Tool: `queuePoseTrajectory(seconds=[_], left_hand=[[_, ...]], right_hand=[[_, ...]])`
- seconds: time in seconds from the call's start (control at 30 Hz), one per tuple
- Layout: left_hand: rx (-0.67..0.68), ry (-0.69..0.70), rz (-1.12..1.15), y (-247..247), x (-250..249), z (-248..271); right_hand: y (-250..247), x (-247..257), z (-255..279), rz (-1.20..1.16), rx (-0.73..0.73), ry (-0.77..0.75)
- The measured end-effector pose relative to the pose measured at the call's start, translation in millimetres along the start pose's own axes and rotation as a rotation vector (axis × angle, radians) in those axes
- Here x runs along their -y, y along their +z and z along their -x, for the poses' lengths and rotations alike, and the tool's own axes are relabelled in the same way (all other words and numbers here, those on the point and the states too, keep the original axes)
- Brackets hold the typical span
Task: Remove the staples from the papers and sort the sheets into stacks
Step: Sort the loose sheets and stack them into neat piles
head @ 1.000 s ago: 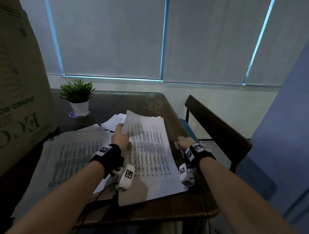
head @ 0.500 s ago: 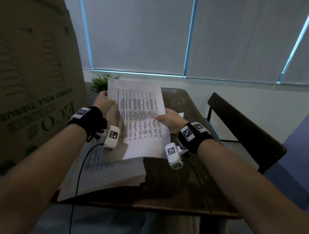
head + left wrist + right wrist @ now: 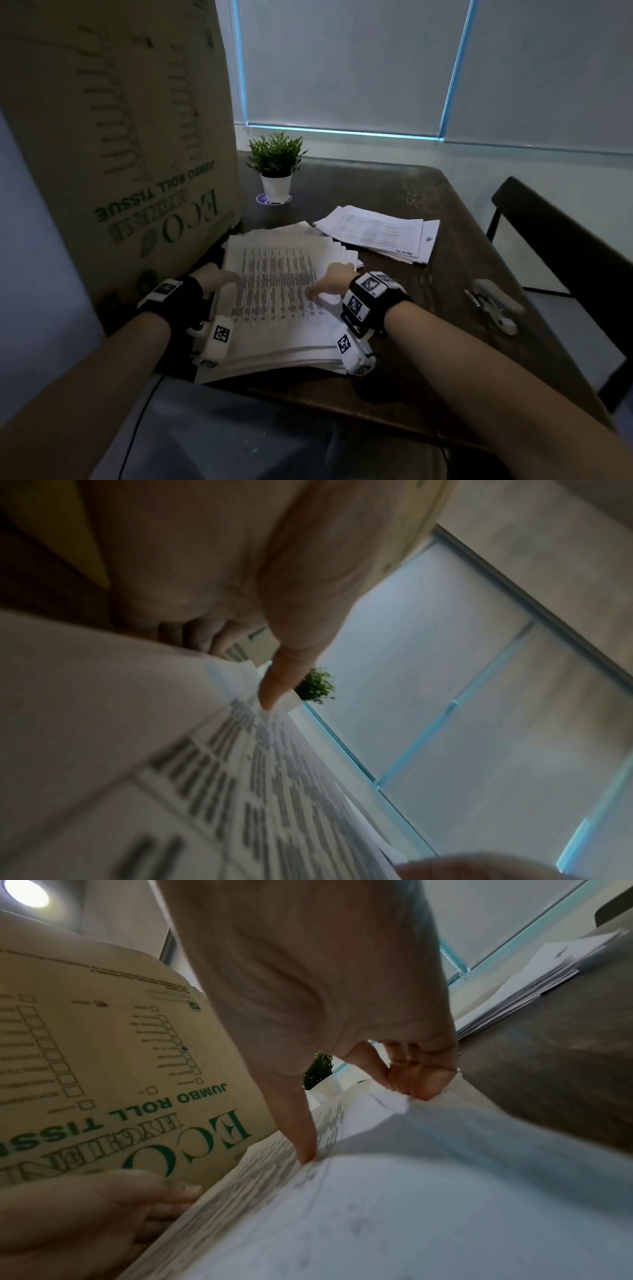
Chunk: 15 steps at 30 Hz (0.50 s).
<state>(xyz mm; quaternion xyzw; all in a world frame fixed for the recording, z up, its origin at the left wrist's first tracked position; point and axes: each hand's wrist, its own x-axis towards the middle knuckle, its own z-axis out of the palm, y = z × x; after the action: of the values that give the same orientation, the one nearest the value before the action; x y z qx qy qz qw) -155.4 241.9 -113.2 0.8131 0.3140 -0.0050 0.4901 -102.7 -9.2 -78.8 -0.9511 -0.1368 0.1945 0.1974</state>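
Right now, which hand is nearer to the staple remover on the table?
Right. The right hand rests on the big paper stack, beside the staple remover; the left hand is at the stack's far left edge.

left hand point(image 3: 219, 279): thumb extended, fingers curled | right hand point(image 3: 334, 284): same

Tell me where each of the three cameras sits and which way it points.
Head: looks down at the table, the paper stack, both forearms.
Left wrist: low beside the stack, looks along the left hand toward the blinds; thumb on the sheet.
Right wrist: low, looks along the right hand toward the box.
All three share the plant.
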Motion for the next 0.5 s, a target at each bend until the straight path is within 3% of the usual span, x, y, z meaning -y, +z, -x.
queuePoseTrajectory(seconds=[0.13, 0.2, 0.37, 0.5], left_hand=[[-0.127, 0.151, -0.142, 15.3, -15.7, 0.7], [-0.108, 0.186, -0.154, 16.1, -19.5, -1.5], [-0.02, 0.129, 0.043, 2.3, -13.5, 7.3], [-0.09, 0.303, 0.171, 5.1, -20.9, 20.9]], right_hand=[[2.7, -2.9, -5.9, 0.036, 0.001, -0.002], [5.1, -5.2, -9.7, 0.013, 0.016, -0.004], [5.3, -14.8, -13.8, -0.041, 0.015, -0.022], [5.4, -32.5, -17.9, -0.245, -0.001, -0.037]])
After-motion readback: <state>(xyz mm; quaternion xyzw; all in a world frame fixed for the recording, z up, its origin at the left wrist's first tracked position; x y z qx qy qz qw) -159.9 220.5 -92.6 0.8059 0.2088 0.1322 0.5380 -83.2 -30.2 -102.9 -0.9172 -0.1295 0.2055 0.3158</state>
